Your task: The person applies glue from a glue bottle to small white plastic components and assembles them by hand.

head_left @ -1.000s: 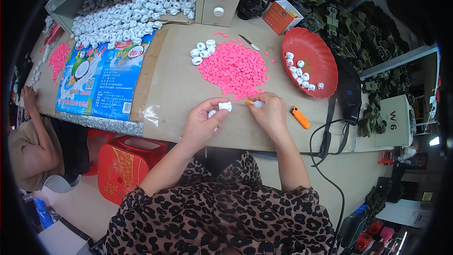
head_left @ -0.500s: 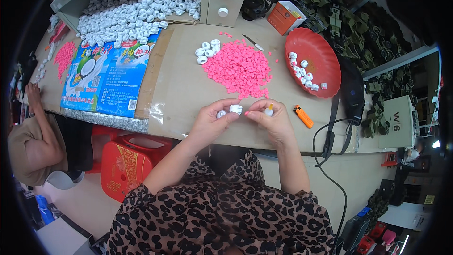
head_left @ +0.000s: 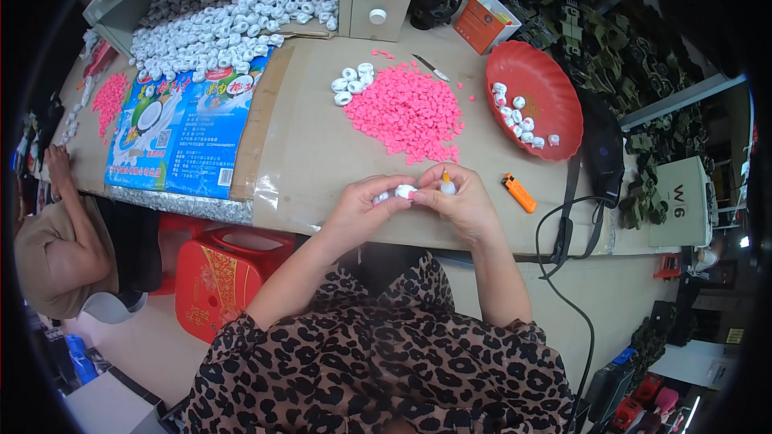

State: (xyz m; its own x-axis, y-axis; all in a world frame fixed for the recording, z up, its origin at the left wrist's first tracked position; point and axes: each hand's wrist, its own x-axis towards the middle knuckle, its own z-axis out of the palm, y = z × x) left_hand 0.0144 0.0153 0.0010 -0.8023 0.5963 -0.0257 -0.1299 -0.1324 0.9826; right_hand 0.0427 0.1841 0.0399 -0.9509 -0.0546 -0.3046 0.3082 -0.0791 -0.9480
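My left hand (head_left: 358, 206) is closed, pinching a small white rounded piece (head_left: 404, 190) between thumb and fingertips. A second white piece (head_left: 381, 197) is tucked among its fingers. Closed too, my right hand (head_left: 470, 209) presses a small pink piece (head_left: 412, 194) against the pinched white one. That same hand also keeps a small white bottle with a yellow nozzle (head_left: 447, 186) in its curled fingers. Just beyond both hands spreads a heap of pink pieces (head_left: 406, 112), with several white pieces (head_left: 351, 85) at its left edge.
A red scalloped bowl (head_left: 555, 84) with white pieces stands to the right, near an orange lighter (head_left: 519, 193) and a black cable (head_left: 543, 245). A knife (head_left: 432, 67) lies behind the heap. More white pieces (head_left: 217, 40) fill the back left. A co-worker's arm (head_left: 76, 209) rests at far left.
My hands have come together. The pink piece in my right fingers, apart from the white piece before, now meets it. The bottle's nozzle has tilted more upright.
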